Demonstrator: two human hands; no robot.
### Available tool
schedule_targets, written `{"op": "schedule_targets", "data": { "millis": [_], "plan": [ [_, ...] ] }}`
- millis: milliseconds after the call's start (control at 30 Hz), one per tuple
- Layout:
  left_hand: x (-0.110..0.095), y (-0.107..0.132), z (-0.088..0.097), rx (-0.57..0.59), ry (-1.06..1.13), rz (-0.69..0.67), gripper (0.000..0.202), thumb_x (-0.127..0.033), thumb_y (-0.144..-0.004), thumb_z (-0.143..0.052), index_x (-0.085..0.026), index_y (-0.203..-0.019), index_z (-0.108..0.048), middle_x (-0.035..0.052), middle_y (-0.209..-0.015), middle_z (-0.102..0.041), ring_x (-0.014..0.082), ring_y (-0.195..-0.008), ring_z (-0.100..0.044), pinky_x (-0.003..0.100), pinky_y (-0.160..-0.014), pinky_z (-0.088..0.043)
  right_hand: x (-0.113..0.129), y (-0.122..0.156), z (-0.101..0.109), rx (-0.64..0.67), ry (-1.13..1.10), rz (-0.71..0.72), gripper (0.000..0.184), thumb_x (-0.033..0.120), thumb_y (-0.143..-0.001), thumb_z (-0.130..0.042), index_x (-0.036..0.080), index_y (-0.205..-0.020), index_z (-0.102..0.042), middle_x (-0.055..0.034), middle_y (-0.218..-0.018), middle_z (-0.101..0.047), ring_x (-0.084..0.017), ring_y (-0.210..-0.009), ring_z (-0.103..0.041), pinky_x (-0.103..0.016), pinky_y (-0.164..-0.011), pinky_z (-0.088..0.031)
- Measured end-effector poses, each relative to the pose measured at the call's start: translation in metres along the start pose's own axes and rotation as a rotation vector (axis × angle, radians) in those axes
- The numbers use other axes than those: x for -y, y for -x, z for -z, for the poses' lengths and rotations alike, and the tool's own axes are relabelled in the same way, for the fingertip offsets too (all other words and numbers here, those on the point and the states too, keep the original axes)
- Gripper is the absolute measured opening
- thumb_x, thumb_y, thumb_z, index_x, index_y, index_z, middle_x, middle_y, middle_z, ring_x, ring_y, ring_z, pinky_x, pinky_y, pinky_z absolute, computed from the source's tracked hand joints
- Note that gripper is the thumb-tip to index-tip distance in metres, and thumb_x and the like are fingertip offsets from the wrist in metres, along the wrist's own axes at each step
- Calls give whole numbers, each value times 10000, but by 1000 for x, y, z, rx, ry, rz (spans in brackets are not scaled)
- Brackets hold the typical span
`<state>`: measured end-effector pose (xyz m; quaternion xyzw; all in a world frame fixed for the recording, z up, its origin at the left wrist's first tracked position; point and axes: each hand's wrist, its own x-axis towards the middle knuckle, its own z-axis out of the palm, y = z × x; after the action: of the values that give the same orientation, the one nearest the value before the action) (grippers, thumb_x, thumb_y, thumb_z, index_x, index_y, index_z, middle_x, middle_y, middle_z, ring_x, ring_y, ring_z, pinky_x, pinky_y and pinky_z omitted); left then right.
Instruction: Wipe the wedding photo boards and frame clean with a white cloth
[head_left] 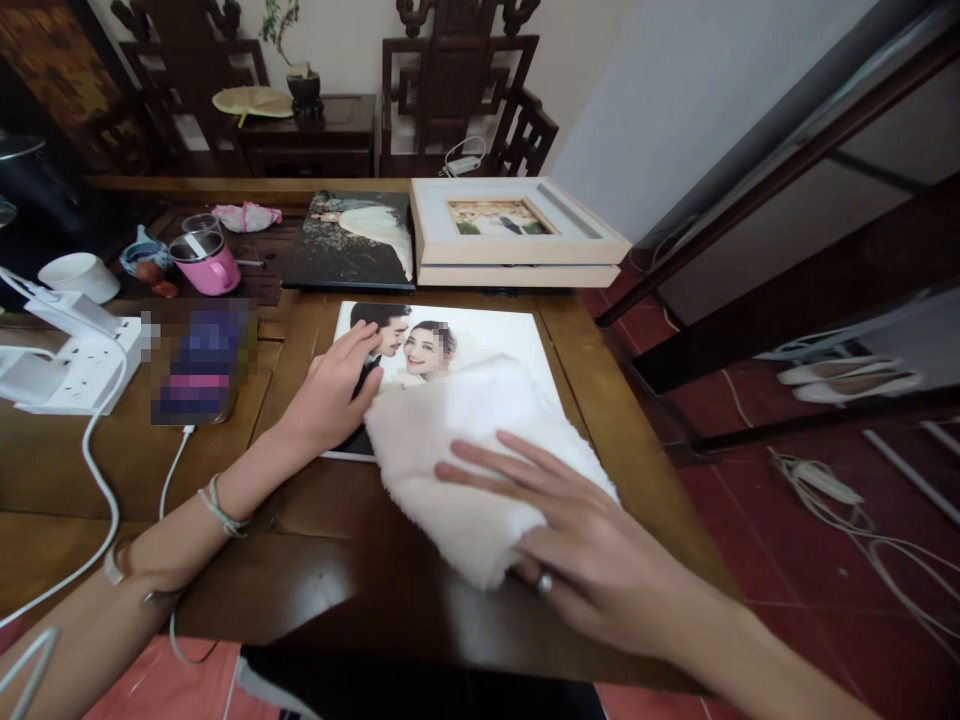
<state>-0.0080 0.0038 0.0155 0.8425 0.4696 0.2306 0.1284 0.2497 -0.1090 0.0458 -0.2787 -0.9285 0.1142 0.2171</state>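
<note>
A photo panel (506, 330) with a wedding portrait of two people lies on the wooden table in front of me. My left hand (330, 395) rests flat on its left side, fingers stretched out and nothing held. A fluffy white cloth (427, 430) covers the lower right part of the panel and hangs past its near edge. My right hand (559, 525) presses on this cloth, upper fingers extended over it and lower ones bent at its near edge, gripping it. A ring shows on a lower finger. The panel's lower right portion is hidden under cloth and hand.
Behind the panel lie a dark photo panel (352, 240) and light wooden frames (517, 270), stacked. To the left are a pink mug (206, 265), a white cup (79, 277), a blurred-out phone (202, 360) and a white power strip (94, 365) with cables. Carved chairs (457, 90) stand beyond.
</note>
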Motion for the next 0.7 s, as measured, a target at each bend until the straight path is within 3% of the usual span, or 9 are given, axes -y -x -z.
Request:
{"op": "schedule_targets", "data": {
  "millis": [200,367,533,700],
  "plan": [
    [-10,23,5,-11,1,8,397,-243,-977,-416,-133,-1353,-483,172,-1486,-471,277,-1434,-360,520,-1154,-332,-49,-16,0,-85,185,-104,192,116,-849,-484,202,-800,-648,-175,-1313,-635,-312,-1298,-531,-613,-1047,-444],
    [-15,37,5,-16,2,-3,401,-242,-972,-426,-135,-1355,-476,174,-1487,-469,278,-1434,-360,529,-1152,-331,-77,-29,-3,-145,237,-258,206,145,-873,-472,199,-947,-656,-172,-1214,-683,-325,-1291,-536,-602,-1034,-455],
    [-11,29,2,-19,5,-14,405,-237,-975,-414,-109,-1354,-477,188,-1478,-474,280,-1436,-357,512,-1156,-330,-58,-27,-12,-160,285,-272,142,118,-837,-517,151,-848,-655,-239,-1216,-671,-378,-1316,-499,-638,-1069,-397],
    [-5,7,-3,-22,2,-12,395,-242,-979,-414,-126,-1351,-476,179,-1479,-476,273,-1434,-361,524,-1149,-336,-11,-5,-13,-126,187,-108,202,43,-790,-496,185,-686,-595,-177,-1388,-577,-339,-1375,-432,-625,-1092,-386]
  ]
}}
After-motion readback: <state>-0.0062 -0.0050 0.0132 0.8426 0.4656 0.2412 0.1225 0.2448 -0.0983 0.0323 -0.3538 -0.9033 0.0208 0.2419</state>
